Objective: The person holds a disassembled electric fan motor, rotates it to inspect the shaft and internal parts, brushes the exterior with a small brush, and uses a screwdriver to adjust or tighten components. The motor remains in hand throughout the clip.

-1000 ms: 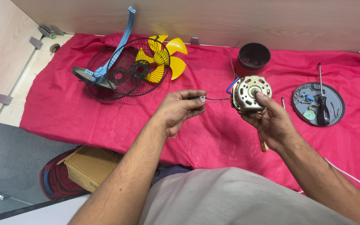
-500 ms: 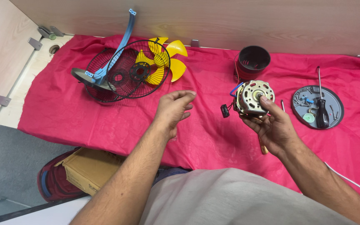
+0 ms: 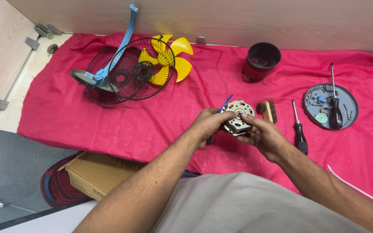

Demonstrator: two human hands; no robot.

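Observation:
Both my hands hold a small round metal fan motor above the red cloth. My left hand grips its left side, where blue and dark wires stick out. My right hand cups it from the right and below, with the thumb on top. A small wooden brush lies just behind my right hand. A black-handled screwdriver lies to the right of that hand.
A black wire fan guard with a blue bracket and a yellow fan blade sit at the back left. A dark round cup-shaped housing stands at the back. A grey round base plate carries another screwdriver. A cardboard box is on the floor.
My left hand has come back to the motor and now grips it. Both hands have lowered the motor toward me; the brush and a screwdriver are now uncovered.

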